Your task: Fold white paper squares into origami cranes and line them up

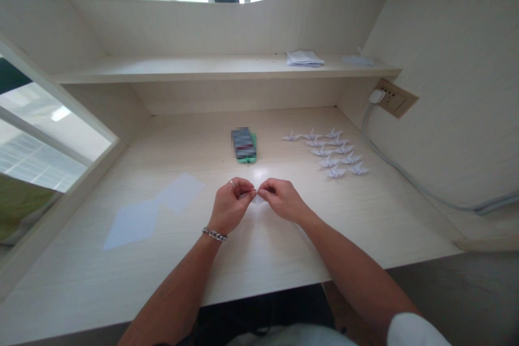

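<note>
My left hand [234, 204], with a ring and a chain bracelet, pinches one side of a small folded white paper [258, 200]. From the other side, my right hand [283, 199] pinches the same paper between thumb and forefinger. The fingertips almost meet and hide most of its shape. Several white paper cranes [330, 152] stand grouped on the desk, beyond my right hand and to its right. Two flat white sheets, a nearer one [133, 224] and a farther one [180, 192], lie to the left of my left hand.
Just beyond my hands lies a phone in a green case [244, 146], its screen blurred out. A shelf [194, 67] above the desk [170, 275] bears a folded white paper stack [305, 58]. At right, a cable [399, 170] runs from a wall socket [394, 98].
</note>
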A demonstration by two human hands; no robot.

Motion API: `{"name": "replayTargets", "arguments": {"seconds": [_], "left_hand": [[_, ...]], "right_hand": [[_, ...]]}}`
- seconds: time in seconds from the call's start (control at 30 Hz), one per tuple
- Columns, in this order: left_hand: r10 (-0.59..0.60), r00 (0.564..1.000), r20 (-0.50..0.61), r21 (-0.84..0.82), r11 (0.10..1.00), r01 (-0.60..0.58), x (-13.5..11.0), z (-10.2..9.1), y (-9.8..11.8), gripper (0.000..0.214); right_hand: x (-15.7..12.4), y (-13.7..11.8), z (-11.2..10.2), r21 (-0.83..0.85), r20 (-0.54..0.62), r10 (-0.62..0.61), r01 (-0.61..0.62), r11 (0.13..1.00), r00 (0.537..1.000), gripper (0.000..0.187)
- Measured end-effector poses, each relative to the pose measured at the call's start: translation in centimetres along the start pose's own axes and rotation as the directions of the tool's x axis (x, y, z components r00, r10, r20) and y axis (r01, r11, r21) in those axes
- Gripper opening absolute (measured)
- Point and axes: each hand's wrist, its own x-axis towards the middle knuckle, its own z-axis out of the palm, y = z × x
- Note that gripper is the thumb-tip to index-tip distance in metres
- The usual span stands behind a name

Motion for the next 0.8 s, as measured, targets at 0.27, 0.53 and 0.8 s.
{"name": "replayTargets", "arguments": {"seconds": [0.27, 0.53, 0.8], "left_hand": [[-0.07, 0.995, -0.064, -0.042, 0.997, 0.067, 0.3, -0.5, -0.2, 0.024], [-0.114, 0.993, 0.009, -0.03, 0.993, 0.114, 0.4, -0.6, -0.5, 0.026], [-0.165, 0.985, -0.045, -0.265, 0.953, 0.147, 0.6, -0.2, 0.7, 0.052]], "right_hand": [[0.1, 0.3, -0.7, -0.037, 0.016, 0.004, -0.003, 0.999, 1.0, 0.012], [0.1, 0.6, -0.8, 0.013, 0.035, -0.068, 0.068, 0.998, 0.997, 0.011], [0.5, 1.1, 0.5, 0.084, -0.092, 0.041, -0.034, 0.996, 0.995, 0.013]]}}
